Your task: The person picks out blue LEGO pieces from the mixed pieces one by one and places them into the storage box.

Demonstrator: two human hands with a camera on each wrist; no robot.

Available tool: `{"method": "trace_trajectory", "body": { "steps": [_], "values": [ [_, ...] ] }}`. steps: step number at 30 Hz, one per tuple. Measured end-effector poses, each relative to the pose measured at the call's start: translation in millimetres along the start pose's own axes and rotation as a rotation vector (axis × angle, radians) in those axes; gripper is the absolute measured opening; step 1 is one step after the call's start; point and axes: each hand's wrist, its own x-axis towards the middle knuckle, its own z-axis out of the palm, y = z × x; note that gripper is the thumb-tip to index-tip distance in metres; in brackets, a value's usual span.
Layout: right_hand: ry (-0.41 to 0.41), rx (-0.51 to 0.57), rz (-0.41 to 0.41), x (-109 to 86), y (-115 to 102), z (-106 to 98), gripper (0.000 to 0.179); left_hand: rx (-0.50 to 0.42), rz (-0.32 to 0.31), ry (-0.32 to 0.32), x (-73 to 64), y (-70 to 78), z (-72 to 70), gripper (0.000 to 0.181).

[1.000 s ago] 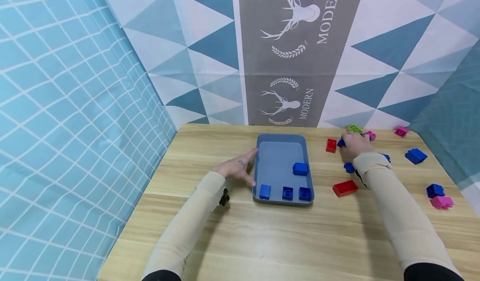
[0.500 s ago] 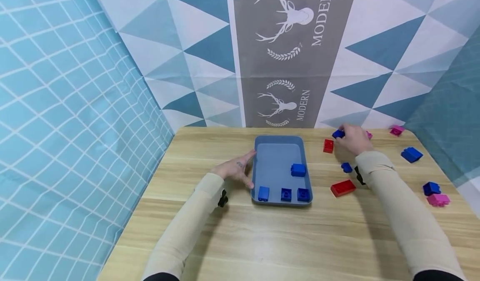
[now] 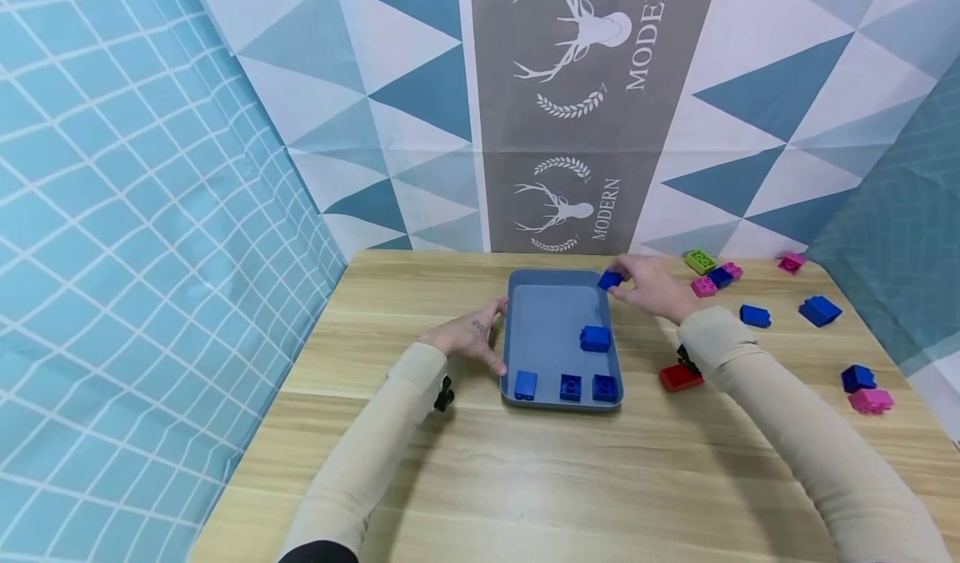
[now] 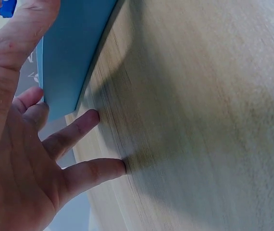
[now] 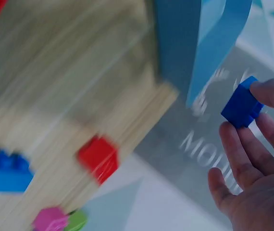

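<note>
Right grip [image 3: 651, 286]: the held blue brick [image 3: 610, 279] is pinched between thumb and fingertips, just above and right of the frame's centre in the head view.
Held blue brick: it is presented left of the palm, its outline overlapping the upper right corner of the grey-blue tray [image 3: 551, 317]; in the right wrist view it is shown apart from the tray's wall. Whether the rim has been crossed cannot be told.
Long axis: the brick is tilted, apparently lower left to upper right in the right wrist view; the tray is laid lengthwise, top to bottom of the head frame.
Right forearm: it is extended across the surface [image 3: 450, 480] from the lower right.
Left grip [image 3: 467, 338]: nothing is grasped; with fingers spread, it is placed along the tray's left side, the farther grip from the brick.
</note>
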Motion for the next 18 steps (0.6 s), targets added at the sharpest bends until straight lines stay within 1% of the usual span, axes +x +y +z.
{"method": "trace_trajectory", "body": {
  "steps": [5, 6, 9, 11, 13, 18],
  "values": [
    [-0.094, -0.044, -0.103, 0.5, -33.1, 23.2, 0.031, 0.002, -0.012, -0.003, 0.4, 0.1, -1.0, 0.139],
    [-0.106, -0.064, -0.131, 0.0, -38.3, 27.5, 0.03, 0.003, -0.014, -0.004, 0.8, 0.3, -1.0, 0.14],
    [-0.154, -0.12, -0.179, -0.4, -51.0, 38.7, 0.029, 0.01, -0.015, -0.005, 1.5, 1.6, -1.5, 0.14],
    [-0.182, -0.15, -0.194, -0.9, -55.8, 45.2, 0.029, 0.01, -0.014, -0.008, 1.8, 2.1, -1.9, 0.141],
    [-0.213, -0.171, -0.192, -1.7, -58.9, 51.3, 0.03, 0.004, -0.013, -0.012, 1.7, 2.6, -2.2, 0.141],
    [-0.263, -0.174, -0.193, -3.1, -62.2, 65.3, 0.03, 0.008, -0.029, -0.023, 1.5, 3.5, -2.0, 0.142]
  ]
}}
